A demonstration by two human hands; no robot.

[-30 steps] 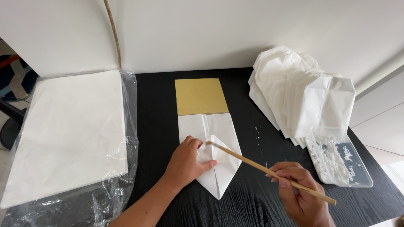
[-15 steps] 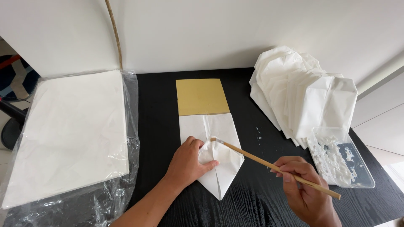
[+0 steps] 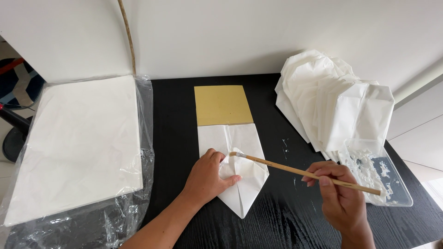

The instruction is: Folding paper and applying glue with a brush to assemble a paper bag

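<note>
A white paper piece [image 3: 244, 184], folded to a point at its near end, lies on the black table [image 3: 286, 226] over a tan cardboard sheet [image 3: 222, 105]. My left hand [image 3: 207, 177] presses down on the paper's left side, fingers spread over a raised flap. My right hand [image 3: 339, 196] holds a thin wooden brush [image 3: 304, 173] by its handle. The bristle tip touches the paper just above my left fingers.
A clear plastic tray [image 3: 378, 173] smeared with white paste sits at the right. Behind it fans out a pile of folded white paper bags [image 3: 332, 97]. A stack of white sheets in clear plastic wrap [image 3: 78, 143] fills the left. A white wall runs behind.
The brush tip has slid a little left and down across the paper toward my left fingers. My right hand has followed it. My left hand has stayed in place.
</note>
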